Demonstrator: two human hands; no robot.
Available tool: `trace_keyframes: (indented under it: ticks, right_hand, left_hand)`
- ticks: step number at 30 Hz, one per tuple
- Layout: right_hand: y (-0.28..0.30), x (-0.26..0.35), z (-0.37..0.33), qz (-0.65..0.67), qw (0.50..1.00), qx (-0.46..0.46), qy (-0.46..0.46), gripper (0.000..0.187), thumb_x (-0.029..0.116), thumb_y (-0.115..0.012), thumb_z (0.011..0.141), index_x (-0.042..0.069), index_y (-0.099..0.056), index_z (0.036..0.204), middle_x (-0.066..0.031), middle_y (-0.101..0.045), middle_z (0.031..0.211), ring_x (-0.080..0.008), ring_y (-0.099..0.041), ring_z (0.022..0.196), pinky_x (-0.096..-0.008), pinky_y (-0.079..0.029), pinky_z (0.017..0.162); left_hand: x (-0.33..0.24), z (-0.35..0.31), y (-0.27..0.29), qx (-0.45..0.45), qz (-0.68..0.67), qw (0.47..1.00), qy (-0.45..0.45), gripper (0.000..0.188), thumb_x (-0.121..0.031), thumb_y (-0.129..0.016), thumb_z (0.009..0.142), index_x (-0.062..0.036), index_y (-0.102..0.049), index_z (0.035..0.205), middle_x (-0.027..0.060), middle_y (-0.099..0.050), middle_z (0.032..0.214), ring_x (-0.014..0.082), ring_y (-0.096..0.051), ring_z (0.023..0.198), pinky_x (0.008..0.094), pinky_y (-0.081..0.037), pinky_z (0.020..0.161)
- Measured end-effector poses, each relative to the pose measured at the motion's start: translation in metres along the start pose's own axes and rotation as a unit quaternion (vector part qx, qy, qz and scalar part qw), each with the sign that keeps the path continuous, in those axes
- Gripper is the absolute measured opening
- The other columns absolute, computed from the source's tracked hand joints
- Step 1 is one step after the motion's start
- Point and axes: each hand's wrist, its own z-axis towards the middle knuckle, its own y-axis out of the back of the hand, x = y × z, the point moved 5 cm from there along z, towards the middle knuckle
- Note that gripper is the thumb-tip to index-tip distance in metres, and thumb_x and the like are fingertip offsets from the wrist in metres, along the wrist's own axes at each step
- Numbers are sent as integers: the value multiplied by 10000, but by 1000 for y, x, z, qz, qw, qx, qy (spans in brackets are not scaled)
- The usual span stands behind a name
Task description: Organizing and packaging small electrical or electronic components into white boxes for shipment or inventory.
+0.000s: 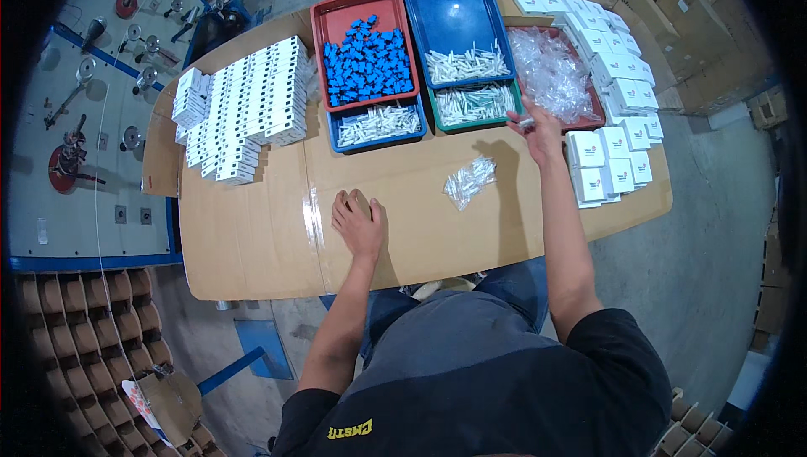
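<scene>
My right hand (pixel 543 132) is raised at the right corner of a green tray (pixel 479 126) of white stick-like pieces. Its fingers close on a small white piece (pixel 527 123), partly hidden by them. Just beyond it, a red tray (pixel 598 112) holds a heap of clear plastic bags (pixel 551 70). My left hand (pixel 359 223) rests on the cardboard tabletop (pixel 261 238), fingers loosely bent and thumb apart, with nothing seen in it. Between my hands lies a clear bag of small white pieces (pixel 471 182).
A red tray (pixel 321 32) of blue parts (pixel 366 62) sits over a blue tray (pixel 339 144) of white pieces. Another blue tray (pixel 454 11) overlaps the green one. White boxes are stacked at left (pixel 252 104) and right (pixel 618 95).
</scene>
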Motion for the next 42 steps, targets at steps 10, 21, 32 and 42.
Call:
trace_keyframes:
  ticks: [10, 21, 32, 42]
  right_hand:
    - [-51, -9, 97, -574, 805, 131, -73, 492, 464, -920, 769, 41, -669, 760, -60, -658, 725, -138, -585, 586, -297, -487, 530]
    - [-92, 0, 109, -716, 634, 141, 255, 325, 198, -928, 685, -15, -788, 887, -229, -766, 942, -376, -745, 868, -426, -576, 792]
    - [-91, 39, 85, -635, 717, 156, 243, 168, 117, -818, 805, 11, -793, 932, -194, -757, 877, -314, -748, 833, -398, -575, 772]
    - [-39, 27, 111, -620, 751, 130, 189, 198, 198, -793, 865, 12, -789, 934, -166, -760, 845, -292, -731, 714, -386, -570, 677]
  left_hand:
    - [-4, -3, 6, -2, 12, 1000, -1, 487, -323, -652, 942, -48, -569, 1336, 188, -494, 1443, 372, -426, 1372, 522, -327, 1125]
    - [0, -3, 6, 6, 5, 1000, 4, 497, -317, -653, 942, -47, -563, 1349, 208, -491, 1433, 384, -426, 1373, 529, -325, 1135]
    - [-8, 0, 6, 2, 8, 1000, -5, 486, -320, -653, 938, -52, -564, 1333, 197, -496, 1424, 375, -434, 1364, 523, -335, 1123]
    - [-4, -3, 2, 9, 12, 1000, -7, 514, -341, -648, 946, -36, -563, 1351, 209, -490, 1432, 387, -424, 1374, 535, -327, 1131]
